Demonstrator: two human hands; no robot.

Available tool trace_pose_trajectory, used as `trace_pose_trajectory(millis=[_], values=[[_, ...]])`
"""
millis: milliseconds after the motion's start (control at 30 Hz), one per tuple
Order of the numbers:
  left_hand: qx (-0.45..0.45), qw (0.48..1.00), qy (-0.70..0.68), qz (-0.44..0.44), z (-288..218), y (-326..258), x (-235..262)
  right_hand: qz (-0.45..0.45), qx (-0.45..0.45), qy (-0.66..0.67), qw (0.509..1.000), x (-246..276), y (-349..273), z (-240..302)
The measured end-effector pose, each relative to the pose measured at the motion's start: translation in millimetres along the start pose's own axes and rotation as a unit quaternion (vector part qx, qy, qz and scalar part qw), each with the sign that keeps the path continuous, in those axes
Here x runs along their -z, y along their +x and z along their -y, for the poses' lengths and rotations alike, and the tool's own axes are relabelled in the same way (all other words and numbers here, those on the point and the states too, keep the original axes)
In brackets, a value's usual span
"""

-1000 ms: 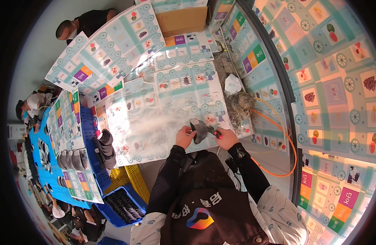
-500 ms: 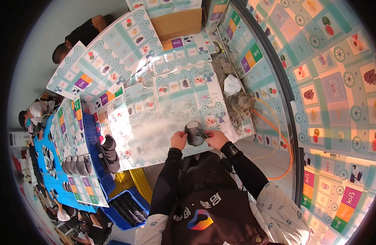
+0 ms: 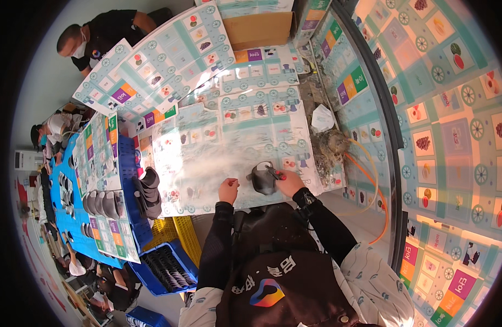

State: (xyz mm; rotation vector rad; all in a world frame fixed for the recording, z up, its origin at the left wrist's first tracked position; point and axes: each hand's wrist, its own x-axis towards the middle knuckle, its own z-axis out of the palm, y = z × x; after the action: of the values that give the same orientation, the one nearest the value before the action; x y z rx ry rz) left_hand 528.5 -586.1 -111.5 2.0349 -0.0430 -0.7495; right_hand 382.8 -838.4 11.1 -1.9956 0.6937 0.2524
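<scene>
A dark grey, cup-shaped moulded piece (image 3: 263, 184) with a pale patch at its top is at the near edge of the covered table. At its right side my right hand (image 3: 289, 185) is closed round a small dark tool with a red part (image 3: 278, 174), which reaches over the piece's edge. Whether the hand also grips the piece is hidden. My left hand (image 3: 228, 191) is apart from the piece, to its left, fingers curled together. Anything inside those fingers is too small to make out.
Stacked grey cup-shaped pieces (image 3: 148, 192) stand at the left beside a blue crate (image 3: 132, 163). Below are a yellow basket (image 3: 186, 231) and a blue bin (image 3: 162, 289) of dark pieces. An orange hose (image 3: 384, 218) hangs at right. A masked person (image 3: 112, 35) is beyond the printed panels.
My left hand has let go of the grey piece and drawn left. My right hand stays beside it. The view has shifted, and the person behind the panels has lifted their head.
</scene>
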Motion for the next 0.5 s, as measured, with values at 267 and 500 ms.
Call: trace_pose_trajectory(millis=[267, 500], values=[[0.011, 0.999, -0.031, -0.013, 3, -12, 8, 0.012, -0.008, 0.016, 1.000, 1, 1, 3], [0.005, 0.999, -0.032, -0.021, -1, -15, 7, 0.127, 0.023, -0.027, 0.991, 20, -1, 12]])
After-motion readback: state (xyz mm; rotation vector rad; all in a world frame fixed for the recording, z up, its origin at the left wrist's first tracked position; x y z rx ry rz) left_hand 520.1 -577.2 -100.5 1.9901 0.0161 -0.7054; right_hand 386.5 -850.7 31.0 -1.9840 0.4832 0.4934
